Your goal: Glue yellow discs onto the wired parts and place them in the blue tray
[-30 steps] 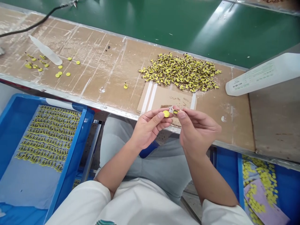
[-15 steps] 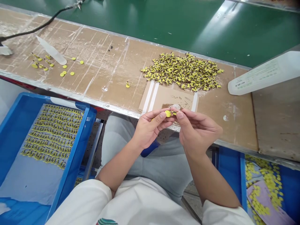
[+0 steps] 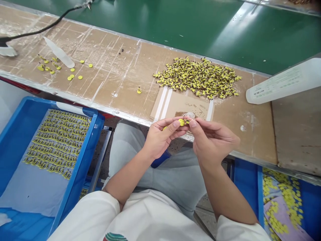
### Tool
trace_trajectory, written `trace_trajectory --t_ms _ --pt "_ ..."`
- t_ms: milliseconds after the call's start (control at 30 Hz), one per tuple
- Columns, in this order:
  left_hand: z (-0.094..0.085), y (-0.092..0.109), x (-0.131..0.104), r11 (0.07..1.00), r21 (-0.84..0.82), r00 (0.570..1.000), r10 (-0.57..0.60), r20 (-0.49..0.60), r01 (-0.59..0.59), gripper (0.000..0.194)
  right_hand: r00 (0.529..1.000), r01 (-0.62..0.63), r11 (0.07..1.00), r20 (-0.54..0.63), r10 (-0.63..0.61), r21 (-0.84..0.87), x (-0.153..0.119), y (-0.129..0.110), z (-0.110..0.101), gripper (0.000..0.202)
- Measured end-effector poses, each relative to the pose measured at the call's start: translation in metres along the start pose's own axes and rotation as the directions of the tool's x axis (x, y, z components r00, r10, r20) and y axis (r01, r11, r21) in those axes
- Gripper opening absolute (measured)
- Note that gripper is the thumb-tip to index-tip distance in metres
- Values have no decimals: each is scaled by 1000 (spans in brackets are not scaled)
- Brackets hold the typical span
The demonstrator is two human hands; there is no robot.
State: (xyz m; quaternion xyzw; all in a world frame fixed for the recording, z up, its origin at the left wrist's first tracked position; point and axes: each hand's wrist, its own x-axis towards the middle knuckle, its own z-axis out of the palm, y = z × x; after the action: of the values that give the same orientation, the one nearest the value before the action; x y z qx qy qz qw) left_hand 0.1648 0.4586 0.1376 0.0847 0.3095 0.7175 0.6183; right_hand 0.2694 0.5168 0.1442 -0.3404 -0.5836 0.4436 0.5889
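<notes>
Both my hands meet over the front edge of the bench. My left hand (image 3: 162, 137) is closed, pinching a small yellow disc (image 3: 181, 122) between thumb and fingers; another bit of yellow shows by its index finger. My right hand (image 3: 213, 139) pinches a tiny yellow-and-dark figurine (image 3: 187, 122) against the disc. Fingertips cover part of both pieces. Just behind the hands a cardboard pad (image 3: 184, 102) lies on the bench, with a small clear round dish (image 3: 190, 115) on it. Beyond the pad spreads a heap of similar yellow-and-dark figurines (image 3: 198, 77).
At left, a blue tray (image 3: 99, 125) holds rows of figurines on discs. Loose yellow discs (image 3: 80, 77) and a white plastic spatula-like piece (image 3: 59, 52) lie on the bench. A white bottle (image 3: 281, 83) lies at right, above a blue bin (image 3: 260, 201) of yellow discs. A brush (image 3: 8, 51) sits far left.
The view has shifted slightly, so the bench things appear a little further right. My hands stay together, with the disc and figurine still pinched between them.
</notes>
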Motion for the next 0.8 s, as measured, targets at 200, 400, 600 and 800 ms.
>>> trace_trajectory --t_ms 200,400,600,800 --pt "-1 -1 -1 999 31 1000 25 -5 -25 24 1000 18 1000 8 -18 -4 0 0 0 14" --pt "-2 -3 1 998 57 999 33 -36 -31 26 995 89 995 37 -88 -34 -1 1 0 16" --pt "-1 -2 2 998 51 999 47 -25 -45 22 990 125 992 62 -123 -23 -1 2 0 15" --pt "0 -2 0 996 75 997 60 -51 -57 24 986 134 990 102 -128 -50 0 1 -3 16"
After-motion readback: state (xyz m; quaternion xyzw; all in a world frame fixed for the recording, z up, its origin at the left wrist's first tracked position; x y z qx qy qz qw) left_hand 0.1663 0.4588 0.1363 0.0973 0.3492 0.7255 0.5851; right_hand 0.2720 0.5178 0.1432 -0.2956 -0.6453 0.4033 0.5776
